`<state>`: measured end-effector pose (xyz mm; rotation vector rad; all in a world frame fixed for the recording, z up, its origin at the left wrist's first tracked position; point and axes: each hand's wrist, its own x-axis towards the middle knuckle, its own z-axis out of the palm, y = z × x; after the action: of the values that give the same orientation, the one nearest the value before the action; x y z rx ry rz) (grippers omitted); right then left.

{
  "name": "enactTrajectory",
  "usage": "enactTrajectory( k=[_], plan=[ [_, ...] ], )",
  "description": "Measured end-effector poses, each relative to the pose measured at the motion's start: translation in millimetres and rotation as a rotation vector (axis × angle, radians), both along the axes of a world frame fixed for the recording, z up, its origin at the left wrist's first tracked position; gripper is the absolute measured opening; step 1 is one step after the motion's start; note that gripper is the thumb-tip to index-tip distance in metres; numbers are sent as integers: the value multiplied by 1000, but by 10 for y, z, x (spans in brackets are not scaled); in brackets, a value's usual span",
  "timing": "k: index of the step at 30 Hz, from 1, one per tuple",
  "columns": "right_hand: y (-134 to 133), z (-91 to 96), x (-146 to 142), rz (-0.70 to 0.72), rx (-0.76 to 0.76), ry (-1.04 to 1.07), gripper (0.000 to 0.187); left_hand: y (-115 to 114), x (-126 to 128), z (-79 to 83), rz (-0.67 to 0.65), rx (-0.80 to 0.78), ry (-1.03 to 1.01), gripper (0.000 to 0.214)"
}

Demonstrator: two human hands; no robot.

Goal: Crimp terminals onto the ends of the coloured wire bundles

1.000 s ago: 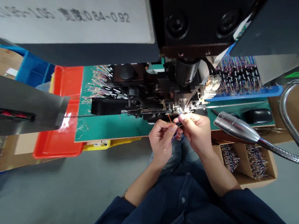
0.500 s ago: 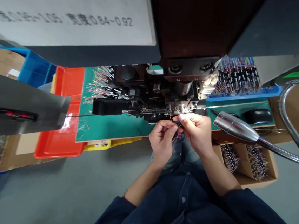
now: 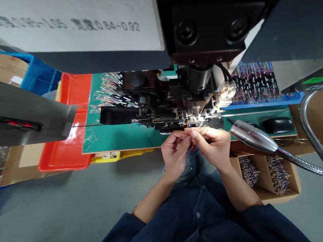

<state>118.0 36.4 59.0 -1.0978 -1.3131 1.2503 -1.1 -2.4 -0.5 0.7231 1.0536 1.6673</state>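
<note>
The left hand (image 3: 174, 152) is closed in a pinch on a small bundle of thin coloured wires (image 3: 187, 154), which hangs down between the two hands towards the lap. The right hand (image 3: 214, 145) pinches the upper ends of the same wires with thumb and forefinger, its fingertips almost touching the front of the crimping machine (image 3: 162, 108), where a wire tip shows orange at the die.

As I judge it, the work goes best one wire at a time. The right fingertips should keep the stripped end straight and level as it goes into the die, and stay just clear of the space under the ram (image 3: 197, 77). The left hand should hold the spare wires down and out of the way.

A gooseneck lamp (image 3: 251, 136) lights the die from the right. A thin terminal strip (image 3: 86, 125) runs in from the left over the green mat (image 3: 114, 137) on the desk. Beyond lie a red tray (image 3: 69, 131), a cardboard box of wire sets (image 3: 267, 173) and a blue tray of more (image 3: 256, 84).

Half a second ago the ram block sat low over the die; now it is raised again. The right hand has come up closer to the die, and the orange loop seen between the hands is now mostly hidden.
</note>
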Motion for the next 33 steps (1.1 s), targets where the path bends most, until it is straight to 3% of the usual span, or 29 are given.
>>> enactTrajectory(
  k=[7, 11, 22, 30, 33],
  plan=[
    [35, -110, 8, 26, -253, 121, 41, -6, 29, 17, 29, -30, 25, 35],
    [65, -156, -8, 24, -325, 171, 38, 7, 28, 30, 32, -29, 33, 35],
    [69, -140, -25, 15, -316, 196, 45, 23, 8, -2, 50, 7, 37, 31],
    [60, -112, 1, 69, -205, 115, 32, 16, -6, 5, 10, 20, 22, 28],
    [49, -106, -7, 32, -190, 59, 32, 15, -12, -3, -1, 35, 36, 25]
  ],
)
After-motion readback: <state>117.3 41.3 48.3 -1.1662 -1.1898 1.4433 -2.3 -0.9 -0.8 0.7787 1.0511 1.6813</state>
